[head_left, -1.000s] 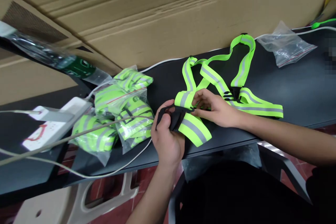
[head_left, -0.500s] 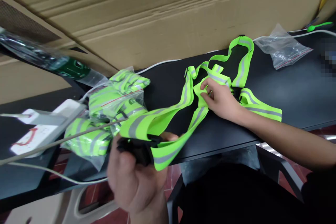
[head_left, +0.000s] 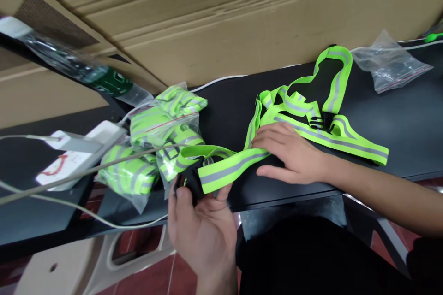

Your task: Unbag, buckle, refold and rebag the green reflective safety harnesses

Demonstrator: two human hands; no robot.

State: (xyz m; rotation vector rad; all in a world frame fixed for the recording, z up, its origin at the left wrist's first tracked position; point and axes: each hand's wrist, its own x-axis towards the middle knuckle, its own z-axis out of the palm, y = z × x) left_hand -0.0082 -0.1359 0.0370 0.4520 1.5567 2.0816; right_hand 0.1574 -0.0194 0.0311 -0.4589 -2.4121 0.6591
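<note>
A neon-green reflective vest [head_left: 339, 140] made of grey-striped straps lies spread over the dark table. At its near left end, my left hand [head_left: 204, 226] grips the black buckle [head_left: 193, 179] between thumb and fingers, raised at the table's edge. My right hand [head_left: 289, 152] rests palm down on the middle of the straps, fingers stretched out and thumb apart. An unfastened black clip [head_left: 321, 122] sits on the straps beyond my right wrist. The strap between my two hands runs fairly straight, its striped side towards me.
Several clear bags of folded green straps [head_left: 166, 120] lie on the left, beside a white power strip [head_left: 81, 154] and cables. A plastic bottle [head_left: 83, 67] leans behind them. Cardboard [head_left: 242, 23] stands along the back. An empty zip bag [head_left: 391, 64] lies at the far right.
My right hand has gone from pinching the middle straps to lying flat on them. My left hand's strap end is lower and flatter, and the view has shifted somewhat left.
</note>
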